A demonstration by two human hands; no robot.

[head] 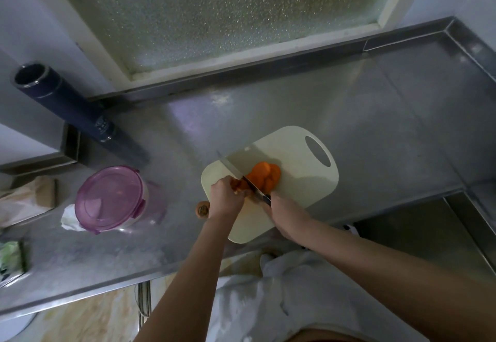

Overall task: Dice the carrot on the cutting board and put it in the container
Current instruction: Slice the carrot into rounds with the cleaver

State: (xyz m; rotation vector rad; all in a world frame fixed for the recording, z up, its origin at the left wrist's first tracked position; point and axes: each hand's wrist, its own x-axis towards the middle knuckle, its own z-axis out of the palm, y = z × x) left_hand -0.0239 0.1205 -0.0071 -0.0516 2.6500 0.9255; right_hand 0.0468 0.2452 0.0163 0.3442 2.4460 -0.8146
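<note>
Carrot (264,178) slices are lying on the board (300,164) just beyond the right hand (287,213), which is gripping the knife (236,171) by its handle. The left hand (224,196) is curling round the uncut piece beside the blade. The lidded container (110,199) is sitting on the bench (349,105), well left of both hands.

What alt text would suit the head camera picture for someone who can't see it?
A person's right hand cuts a carrot with a knife on a pale cutting board while the left hand holds it. A purple-lidded container sits closed at left.
</note>
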